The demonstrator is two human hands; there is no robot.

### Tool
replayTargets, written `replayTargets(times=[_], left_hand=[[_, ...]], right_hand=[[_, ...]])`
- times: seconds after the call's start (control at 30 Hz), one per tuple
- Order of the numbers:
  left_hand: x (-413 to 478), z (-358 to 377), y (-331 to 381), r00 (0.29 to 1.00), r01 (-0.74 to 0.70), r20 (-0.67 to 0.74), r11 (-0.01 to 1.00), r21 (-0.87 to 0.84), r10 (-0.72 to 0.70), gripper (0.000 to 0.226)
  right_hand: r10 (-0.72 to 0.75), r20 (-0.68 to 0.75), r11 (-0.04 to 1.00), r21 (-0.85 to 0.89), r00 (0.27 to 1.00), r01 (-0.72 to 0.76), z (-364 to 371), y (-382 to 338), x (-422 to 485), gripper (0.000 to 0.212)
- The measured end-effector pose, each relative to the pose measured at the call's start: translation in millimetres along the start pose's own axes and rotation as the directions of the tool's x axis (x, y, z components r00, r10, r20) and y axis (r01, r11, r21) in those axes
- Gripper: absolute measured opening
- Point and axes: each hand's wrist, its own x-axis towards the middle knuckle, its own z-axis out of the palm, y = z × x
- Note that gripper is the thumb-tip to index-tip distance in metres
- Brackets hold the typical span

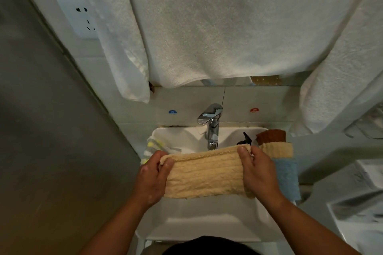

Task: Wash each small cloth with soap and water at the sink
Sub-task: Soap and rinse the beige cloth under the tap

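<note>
Yellow cloth (204, 174) held over sink (207, 219), left hand (151, 176) and right hand (259, 172) fingers grasping its ends; wall stickers (172, 112) illegible.

White towels (228, 27) hang over a tiled wall (186, 99) beside a socket (80, 16).

The ribbed yellow cloth (204, 174) looked soft and matt, its knit raised in ridges. The sink (207, 221) was smooth, glossy white ceramic; the faucet (211, 128) was polished chrome, mirror-bright. The hanging white towel (228, 27) showed nubby terry loops. The blue cloth (287, 178) looked fluffy, the brown cloth (271, 135) coarse-knit and dull; the wall tiles (186, 99) carried a smooth sheen.
</note>
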Motion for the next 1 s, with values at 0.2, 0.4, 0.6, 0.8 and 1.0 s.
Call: replayTargets(times=[0.2, 0.4, 0.6, 0.8, 1.0], left_hand=[[-1.6, 5.7, 6.3, 0.98, 0.193, 0.026, 0.905, -0.378, -0.198, 0.02], [-1.7, 13.6, 12.3, 0.971, 0.199, -0.062, 0.927, -0.318, -0.23, 0.017], [-0.2, 9.1, 11.3, 0.972, 0.217, -0.001, 0.896, -0.388, -0.235, 0.001], [-0.3, 8.3, 6.8, 0.954, 0.278, 0.043, 0.823, -0.495, -0.297, 0.013], [2.9, 12.5, 1.0, 0.95, 0.276, -0.042, 0.893, -0.355, -0.31, 0.019]], right_hand=[[0.039, 0.019, 0.992, 0.118, 0.999, -0.041, -4.4, -4.9, 0.1, 0.044], [0.214, 0.261, 0.855, 0.416, 0.941, -0.31, -4.7, -3.7, 1.0, 0.041], [0.077, 0.351, 0.826, 0.502, 0.933, -0.257, -6.1, 1.3, 1.2, 0.012], [0.081, 0.243, 0.913, 0.372, 0.967, -0.17, -2.7, 7.1, 2.7, 0.021], [0.03, 0.165, 0.959, 0.273, 0.986, -0.075, 0.7, 7.5, 0.9, 0.021]])
